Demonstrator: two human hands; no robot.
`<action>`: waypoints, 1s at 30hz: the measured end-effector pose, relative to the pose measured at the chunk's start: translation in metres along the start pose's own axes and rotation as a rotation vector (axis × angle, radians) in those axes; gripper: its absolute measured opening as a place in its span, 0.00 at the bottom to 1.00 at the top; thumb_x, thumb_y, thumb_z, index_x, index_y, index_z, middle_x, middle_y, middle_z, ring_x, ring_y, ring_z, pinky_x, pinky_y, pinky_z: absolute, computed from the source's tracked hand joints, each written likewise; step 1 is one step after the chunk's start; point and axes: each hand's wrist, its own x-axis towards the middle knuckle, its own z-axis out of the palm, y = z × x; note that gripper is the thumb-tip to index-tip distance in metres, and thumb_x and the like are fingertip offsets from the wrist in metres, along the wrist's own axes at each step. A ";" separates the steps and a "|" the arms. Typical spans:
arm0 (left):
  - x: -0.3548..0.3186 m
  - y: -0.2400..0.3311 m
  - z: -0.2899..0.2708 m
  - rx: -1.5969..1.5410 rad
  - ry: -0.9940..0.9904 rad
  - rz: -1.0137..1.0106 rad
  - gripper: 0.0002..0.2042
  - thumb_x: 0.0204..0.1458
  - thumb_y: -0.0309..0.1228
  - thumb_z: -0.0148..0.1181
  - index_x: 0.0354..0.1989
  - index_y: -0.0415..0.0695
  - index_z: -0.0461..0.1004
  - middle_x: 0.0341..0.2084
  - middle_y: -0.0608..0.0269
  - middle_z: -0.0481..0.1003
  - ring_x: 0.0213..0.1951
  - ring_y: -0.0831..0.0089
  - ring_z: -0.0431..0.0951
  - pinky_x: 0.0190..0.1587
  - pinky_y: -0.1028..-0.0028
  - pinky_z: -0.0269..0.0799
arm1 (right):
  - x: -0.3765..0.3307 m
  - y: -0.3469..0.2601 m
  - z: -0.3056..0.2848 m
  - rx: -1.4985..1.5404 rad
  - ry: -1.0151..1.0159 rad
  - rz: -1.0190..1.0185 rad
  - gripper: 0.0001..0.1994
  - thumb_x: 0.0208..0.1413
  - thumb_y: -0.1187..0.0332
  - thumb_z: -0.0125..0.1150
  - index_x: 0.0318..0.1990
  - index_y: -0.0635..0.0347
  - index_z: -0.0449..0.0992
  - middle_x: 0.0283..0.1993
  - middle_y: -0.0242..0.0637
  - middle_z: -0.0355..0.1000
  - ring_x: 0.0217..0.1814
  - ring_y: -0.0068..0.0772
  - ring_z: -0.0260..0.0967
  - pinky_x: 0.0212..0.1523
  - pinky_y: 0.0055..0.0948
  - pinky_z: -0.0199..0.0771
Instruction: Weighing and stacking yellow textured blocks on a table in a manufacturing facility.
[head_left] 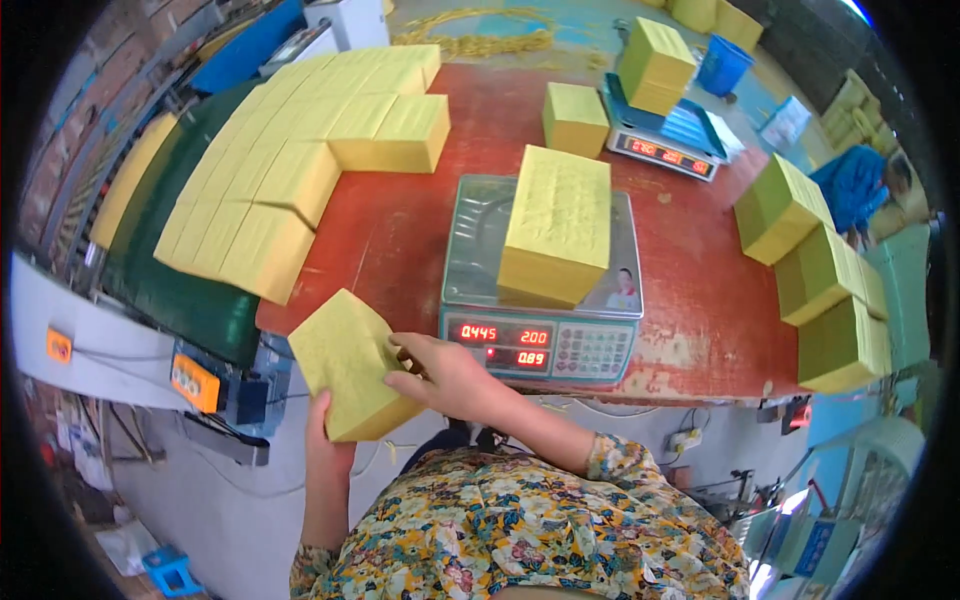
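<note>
A block of yellow paper (pixel 345 365) is held tilted in front of me, just off the table's near edge and left of the scale. My left hand (pixel 325 440) grips it from below on its left side; most of those fingers are hidden behind it. At its right edge, my right hand (pixel 440 375) has its fingers curled and its thumb against the paper. Beside them, a digital scale (pixel 478 250) with a steel plate and lit red digits carries another tall yellow paper block (pixel 560 215).
Rows of yellow paper blocks (pixel 290 150) cover the left, partly over a green conveyor belt (pixel 150 270). On the red table (pixel 690 260) stand a second scale (pixel 665 150) with a block and a lone block (pixel 575 118). More blocks (pixel 815 270) line the right edge, near a person in blue (pixel 850 190).
</note>
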 end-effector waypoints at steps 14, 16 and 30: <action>0.125 0.076 0.293 0.205 -0.710 -0.155 0.24 0.56 0.40 0.60 0.58 0.42 0.68 0.54 0.56 0.71 0.55 0.62 0.72 0.55 0.62 0.69 | -0.005 0.015 -0.207 0.713 0.720 0.110 0.24 0.63 0.52 0.54 0.53 0.66 0.74 0.38 0.37 0.75 0.34 0.26 0.72 0.31 0.28 0.72; 0.131 0.070 0.319 0.488 -0.702 -0.155 0.32 0.51 0.54 0.60 0.58 0.45 0.69 0.50 0.59 0.73 0.53 0.63 0.71 0.53 0.56 0.67 | -0.007 0.035 -0.223 0.750 0.729 0.163 0.23 0.63 0.53 0.54 0.52 0.66 0.75 0.38 0.37 0.75 0.33 0.26 0.72 0.30 0.29 0.72; 0.155 0.047 0.314 0.715 -0.733 -0.171 0.36 0.49 0.60 0.58 0.62 0.51 0.65 0.56 0.59 0.67 0.57 0.59 0.65 0.51 0.46 0.67 | -0.016 0.060 -0.208 0.761 0.794 0.213 0.19 0.64 0.56 0.53 0.48 0.65 0.77 0.35 0.35 0.77 0.34 0.24 0.72 0.33 0.26 0.70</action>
